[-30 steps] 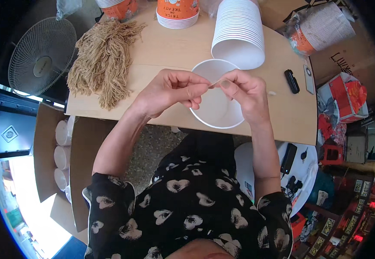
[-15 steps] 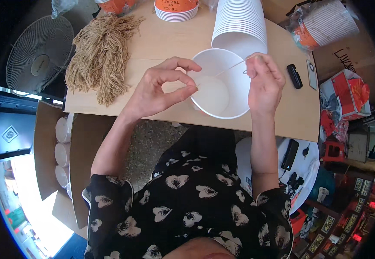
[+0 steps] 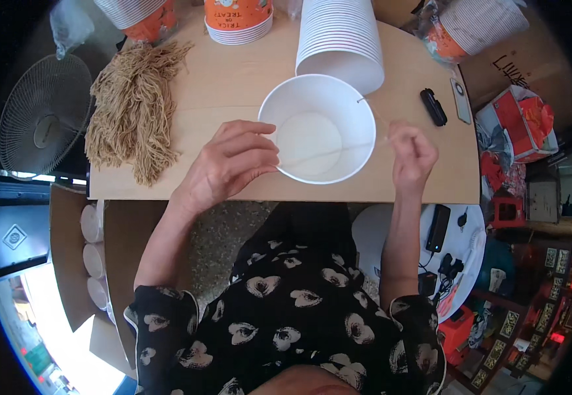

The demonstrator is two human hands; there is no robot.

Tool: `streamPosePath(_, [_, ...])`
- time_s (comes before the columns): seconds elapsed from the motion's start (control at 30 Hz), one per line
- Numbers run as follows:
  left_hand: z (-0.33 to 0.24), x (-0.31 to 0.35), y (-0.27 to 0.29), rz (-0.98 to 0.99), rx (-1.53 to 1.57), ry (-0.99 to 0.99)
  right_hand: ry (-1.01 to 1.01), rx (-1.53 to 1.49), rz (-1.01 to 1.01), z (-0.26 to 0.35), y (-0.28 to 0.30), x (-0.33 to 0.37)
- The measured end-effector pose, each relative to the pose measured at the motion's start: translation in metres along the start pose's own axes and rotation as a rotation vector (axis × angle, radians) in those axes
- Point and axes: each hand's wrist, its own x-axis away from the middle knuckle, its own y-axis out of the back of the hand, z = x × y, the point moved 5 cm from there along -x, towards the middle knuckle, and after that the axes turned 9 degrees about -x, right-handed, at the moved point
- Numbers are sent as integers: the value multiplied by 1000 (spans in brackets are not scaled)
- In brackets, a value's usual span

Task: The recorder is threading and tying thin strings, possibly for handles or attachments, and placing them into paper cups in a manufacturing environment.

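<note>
A white paper bucket (image 3: 358, 148) stands mouth up near the table's front edge. The fingers of my left hand (image 3: 230, 161) are closed at its left rim. To the right of the bucket, my right hand (image 3: 412, 155) pinches a thin tan cord (image 3: 338, 152). The cord looks blurred and stretches across the bucket's mouth toward my left fingertips. A short piece of it shows at the right rim, seemingly through a hole. Whether my left fingers also grip the cord's end is hard to make out.
A stack of white buckets (image 3: 338, 39) lies behind the bucket. Tan cords (image 3: 134, 112) are heaped at the left, beside a fan (image 3: 46, 125). Orange printed buckets (image 3: 238, 16) stand at the back. A black object (image 3: 433, 107) lies on the right, near the table edge.
My left hand has gone from pinching above the bucket to its left rim. My right hand has moved right and nearer to me, drawing the cord outward. The whole view has shifted slightly.
</note>
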Motion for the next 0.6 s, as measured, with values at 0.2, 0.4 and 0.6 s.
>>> streamPosePath(0.2, [-2,11,3,-123,-78,0,218,322,537,23,-67,49])
streamPosePath(0.4, [2,7,12,-231,-189,-48,383,610,610,23,-95,55])
streamPosePath(0.6, [51,-4,73,-540,183,268,731,586,648,73,-142,-15])
